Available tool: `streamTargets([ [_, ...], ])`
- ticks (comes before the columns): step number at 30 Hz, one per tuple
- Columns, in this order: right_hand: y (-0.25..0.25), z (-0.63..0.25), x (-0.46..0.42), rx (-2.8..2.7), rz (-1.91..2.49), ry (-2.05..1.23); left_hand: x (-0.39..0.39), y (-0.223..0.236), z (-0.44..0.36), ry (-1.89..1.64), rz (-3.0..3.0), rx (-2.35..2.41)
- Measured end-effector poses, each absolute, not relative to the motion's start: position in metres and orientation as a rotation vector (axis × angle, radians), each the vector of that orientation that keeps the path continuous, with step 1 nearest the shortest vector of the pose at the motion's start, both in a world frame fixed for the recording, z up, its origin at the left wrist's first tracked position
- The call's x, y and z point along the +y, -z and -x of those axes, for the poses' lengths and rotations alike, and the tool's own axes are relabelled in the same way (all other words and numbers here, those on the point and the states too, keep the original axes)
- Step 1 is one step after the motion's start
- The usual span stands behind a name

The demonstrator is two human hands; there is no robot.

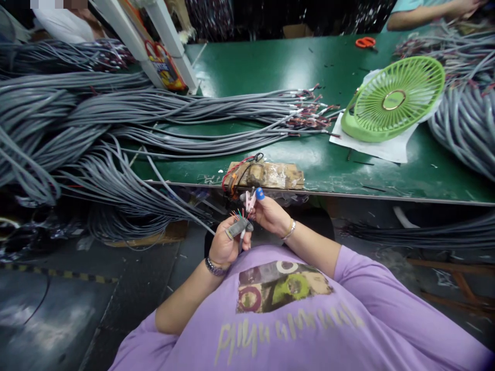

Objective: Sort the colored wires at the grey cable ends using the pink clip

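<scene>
My left hand (223, 247) is closed around the end of a grey cable (193, 220), in front of my body just below the table edge. Thin coloured wires (238, 212) fan out above its fingers. A grey wrap covers one of its digits. Close beside it, my right hand (273, 216) pinches a small pale pink clip-like tool (250, 201) next to the wire ends. One digit of this hand wears a blue finger cover (260, 194). Whether the tool touches a wire is too small to tell.
Grey cables (185, 111) with stripped ends lie across the green table (270, 62). A worn wooden block (278, 175) with red and black leads sits at its front edge. A green fan (394, 100) and orange scissors (365, 43) stand right. A co-worker's arm (421, 16) shows beyond.
</scene>
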State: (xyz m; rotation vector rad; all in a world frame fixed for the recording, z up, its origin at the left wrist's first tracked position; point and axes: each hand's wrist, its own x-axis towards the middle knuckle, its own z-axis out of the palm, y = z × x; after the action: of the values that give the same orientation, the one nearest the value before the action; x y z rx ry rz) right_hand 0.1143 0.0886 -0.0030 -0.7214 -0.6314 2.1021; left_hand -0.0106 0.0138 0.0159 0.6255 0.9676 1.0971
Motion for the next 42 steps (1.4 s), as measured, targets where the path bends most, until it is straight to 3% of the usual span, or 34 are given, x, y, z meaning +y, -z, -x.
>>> streamTargets([
  [19, 0.005, -0.123, 0.089, -0.477, 0.676, -2.281, -0.001, -0.016, 0.008, -1.189, -0.75, 1.072],
  [27, 0.002, -0.119, 0.083, -0.72, 0.746, -1.987, -0.001, -0.017, 0.001, -1.35, -0.761, 1.163],
  [34, 0.007, -0.112, 0.092, -0.538, 0.723, -2.159, 0.005, -0.014, -0.001, -1.333, -0.749, 1.164],
  [42, -0.007, -0.105, 0.09, -0.434, 0.791, -2.045, 0.005, -0.005, 0.0, -1.292, -0.765, 1.16],
])
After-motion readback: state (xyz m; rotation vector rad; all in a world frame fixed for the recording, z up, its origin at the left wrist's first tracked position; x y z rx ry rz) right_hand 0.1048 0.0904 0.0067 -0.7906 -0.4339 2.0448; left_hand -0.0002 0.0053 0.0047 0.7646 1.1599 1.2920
